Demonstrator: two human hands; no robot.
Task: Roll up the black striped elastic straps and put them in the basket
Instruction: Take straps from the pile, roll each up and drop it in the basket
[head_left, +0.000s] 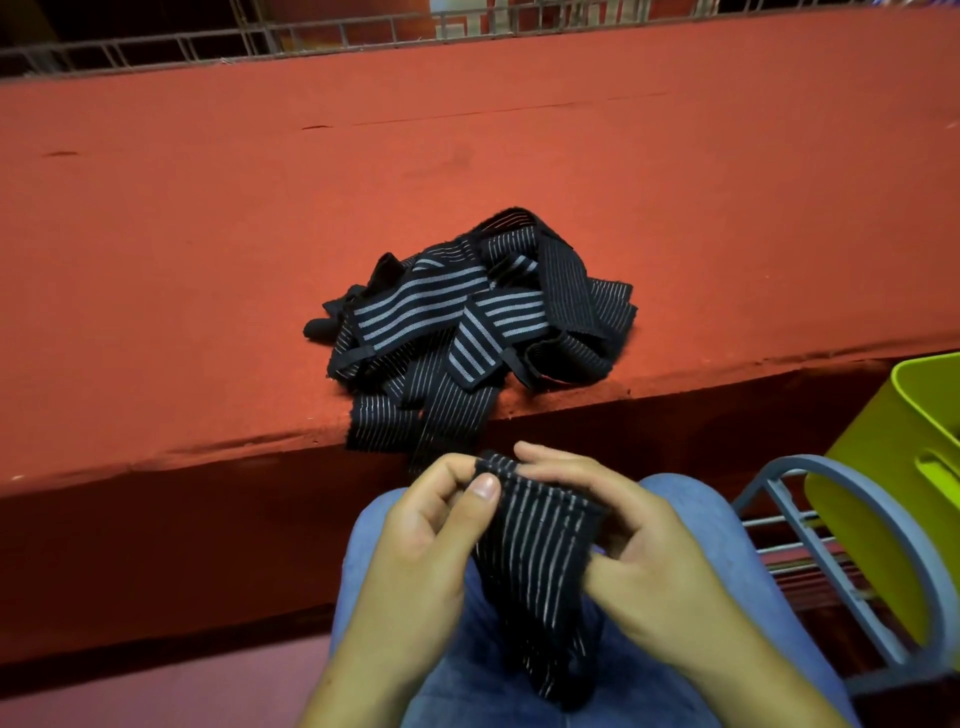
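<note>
Right now both hands work one strap over the lap, nearer the camera than the pile of straps; left hand pinches the strap's top left corner between thumb and curled fingers; right hand grips the top right edge, fingers curled over it and thumb pressed to its side; the strap is black with thin pale lines, its upper end folded or part-rolled between the hands, can't tell which; its lower end hangs down between the knees in blue jeans; the pile is a loose tangle, some straps with wide grey stripes, some with fine lines, lying on a red surface by its near edge; two ends from the pile droop over that edge toward the hands; lime-green basket stands right of the pile and nearer, tilted on a blue metal rack; inside of the basket not visible; metal railing runs far behind the pile.
</note>
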